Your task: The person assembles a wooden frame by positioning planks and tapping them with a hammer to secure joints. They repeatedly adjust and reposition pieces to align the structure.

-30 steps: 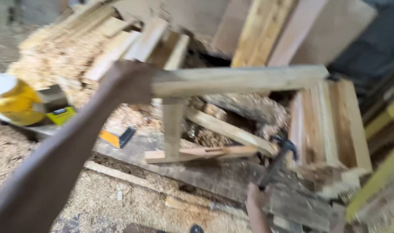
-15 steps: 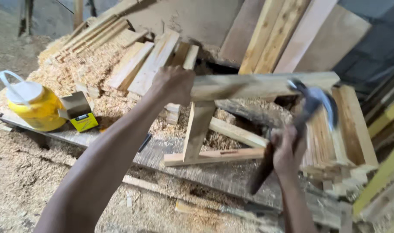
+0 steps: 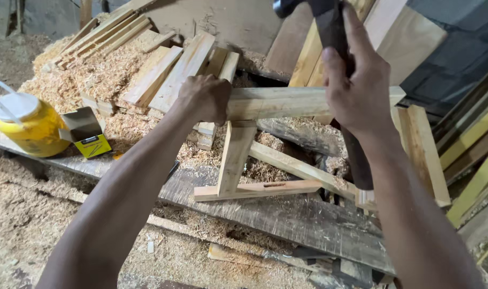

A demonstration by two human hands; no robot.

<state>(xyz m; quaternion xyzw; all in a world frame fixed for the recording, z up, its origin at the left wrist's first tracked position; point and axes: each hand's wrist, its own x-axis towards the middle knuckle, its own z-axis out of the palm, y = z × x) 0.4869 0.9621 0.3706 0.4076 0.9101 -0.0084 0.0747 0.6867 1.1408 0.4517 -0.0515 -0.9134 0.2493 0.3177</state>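
Note:
My left hand (image 3: 204, 98) grips the left end of a pale wooden rail (image 3: 286, 101) that lies across the top of a small timber frame. A wooden upright (image 3: 234, 156) drops from the rail to a short base strip (image 3: 257, 190). My right hand (image 3: 356, 85) is closed around the dark handle of a hammer (image 3: 335, 27), raised high above the rail's right part, with the hammer's head cut off by the top edge. The handle's lower end shows below my wrist.
A yellow plastic jar with a white lid (image 3: 27, 123) and a small open yellow box (image 3: 89, 136) sit on a dark plank (image 3: 286, 219) at the left. Loose planks and sawdust (image 3: 94, 75) pile behind. Boards lean at the right.
My right hand has swung the hammer up from low beside the frame to high above the rail. My left hand stays on the rail's end.

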